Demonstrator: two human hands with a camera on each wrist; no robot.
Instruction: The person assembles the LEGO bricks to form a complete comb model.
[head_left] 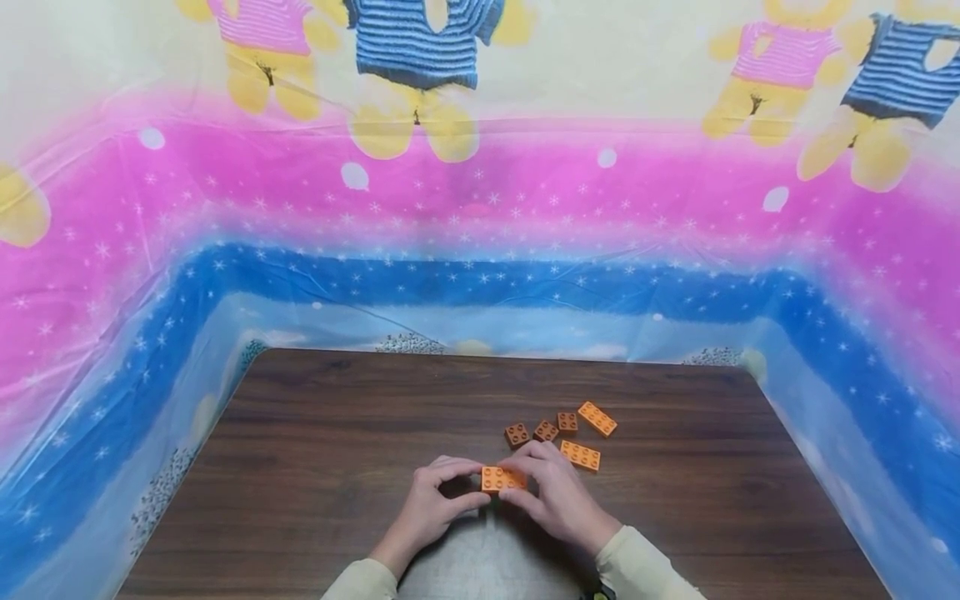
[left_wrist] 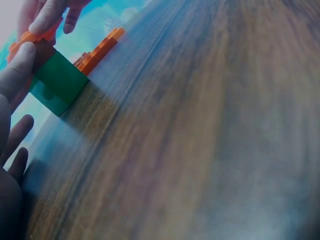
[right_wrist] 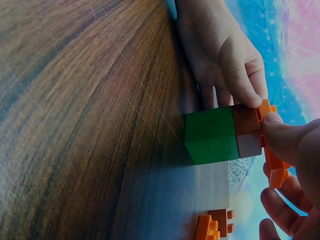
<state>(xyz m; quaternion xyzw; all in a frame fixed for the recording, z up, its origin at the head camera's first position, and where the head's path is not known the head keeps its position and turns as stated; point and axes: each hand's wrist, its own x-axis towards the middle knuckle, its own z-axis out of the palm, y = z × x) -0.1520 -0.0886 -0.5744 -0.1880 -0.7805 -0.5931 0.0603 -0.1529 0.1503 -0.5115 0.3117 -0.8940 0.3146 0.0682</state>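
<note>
A small stack stands on the table: a green block at the bottom, a brown brick on it, and an orange eight-stud flat brick on top. My left hand pinches the stack from the left; its thumb lies where the brown and orange pieces meet. From the right, my right hand grips the orange brick between thumb and fingers, covering part of its studs. In the right wrist view this orange brick sticks out past the brown one on the right-hand side.
Behind my right hand lie three small brown bricks and two orange flat bricks, loose on the dark wooden table. A patterned pink and blue cloth hangs around the table's back and sides.
</note>
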